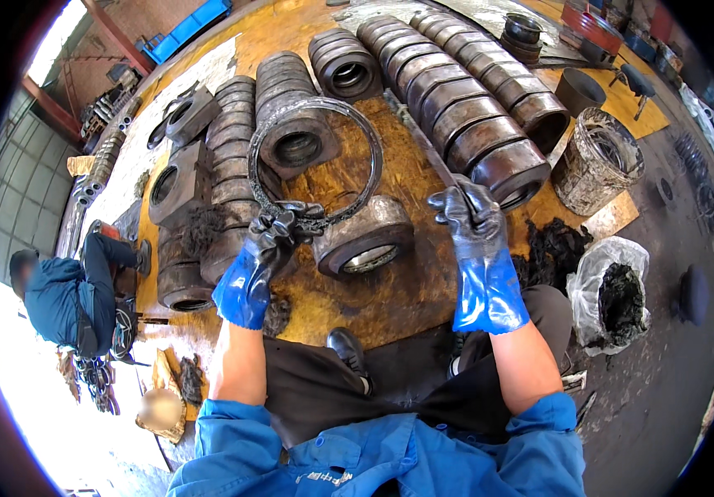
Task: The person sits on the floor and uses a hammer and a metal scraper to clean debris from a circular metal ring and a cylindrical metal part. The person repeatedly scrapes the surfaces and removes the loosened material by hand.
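In my left hand (pixel 270 244), in a blue glove with a blackened palm and fingers, is the lower edge of a large black-smeared ring (pixel 376 159), raised upright. My right hand (pixel 473 224), gloved alike, closes on the near end of a long, flat, narrow tool (pixel 425 142). This tool slants away to the upper left; its far end is dark, and I cannot tell its exact kind. Below the ring, a thick metal collar (pixel 365 236) with a round bore lies on the stained yellow board (pixel 402 294). The tool's tip is apart from the ring.
Rows of greasy metal collars (pixel 456 108) stretch away at the far side and left. At right stand a smeared bucket (pixel 576 178), black rags (pixel 560 244) and a plastic bag of black grease (pixel 622 302). Another person (pixel 67 298) sits bent over at far left.
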Demonstrator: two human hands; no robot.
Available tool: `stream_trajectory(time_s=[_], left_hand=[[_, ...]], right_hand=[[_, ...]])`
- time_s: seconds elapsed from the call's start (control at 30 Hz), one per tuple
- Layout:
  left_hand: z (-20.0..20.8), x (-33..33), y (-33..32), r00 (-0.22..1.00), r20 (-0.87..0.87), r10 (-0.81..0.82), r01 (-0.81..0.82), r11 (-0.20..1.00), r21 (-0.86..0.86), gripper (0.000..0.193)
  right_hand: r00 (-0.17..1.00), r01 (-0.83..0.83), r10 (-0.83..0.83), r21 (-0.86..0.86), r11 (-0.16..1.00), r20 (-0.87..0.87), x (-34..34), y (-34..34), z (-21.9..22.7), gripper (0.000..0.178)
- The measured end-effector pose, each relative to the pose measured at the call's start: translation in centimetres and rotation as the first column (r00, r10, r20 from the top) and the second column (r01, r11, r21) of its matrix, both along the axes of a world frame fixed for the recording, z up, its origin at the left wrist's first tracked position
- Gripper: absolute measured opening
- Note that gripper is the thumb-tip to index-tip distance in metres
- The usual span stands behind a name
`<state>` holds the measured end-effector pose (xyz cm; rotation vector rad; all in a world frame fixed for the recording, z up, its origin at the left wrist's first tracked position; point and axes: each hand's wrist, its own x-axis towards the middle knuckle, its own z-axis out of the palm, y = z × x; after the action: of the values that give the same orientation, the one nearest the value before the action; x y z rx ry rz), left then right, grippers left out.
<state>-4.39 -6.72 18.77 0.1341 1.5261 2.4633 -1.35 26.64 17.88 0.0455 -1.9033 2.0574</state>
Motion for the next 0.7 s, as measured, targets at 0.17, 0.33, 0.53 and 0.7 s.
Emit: stream_trajectory(time_s=[0.17, 0.33, 0.53, 0.7], left_hand=[[-0.1, -0.7, 0.8, 0.999, -0.045, -0.031, 0.026, 0.994, -0.103, 0.032], [-1.0, -0.3, 0.0, 0.968, -0.213, -0.132, 0.041, 0.922, -0.384, 0.024], [-2.1, 0.4, 0.7, 0.964, -0.236, -0.123, -0.048, 0.792, -0.609, 0.019], [-3.1, -0.3, -0.8, 0.973, -0.179, -0.143, -0.066, 0.574, -0.816, 0.019]], right_hand=[[0.97, -0.229, 0.238, -0.55, 0.803, -0.056, -2.0, 2.6, -5.3, 0.028], [0.916, 0.364, -0.087, 0.72, 0.59, -0.392, 0.5, 0.8, -1.5, 0.034], [0.834, 0.527, 0.057, 0.822, 0.215, -0.549, 0.1, 2.0, -0.6, 0.039], [0.773, 0.569, 0.231, 0.807, 0.16, -0.591, 1.0, 0.1, 0.8, 0.038]])
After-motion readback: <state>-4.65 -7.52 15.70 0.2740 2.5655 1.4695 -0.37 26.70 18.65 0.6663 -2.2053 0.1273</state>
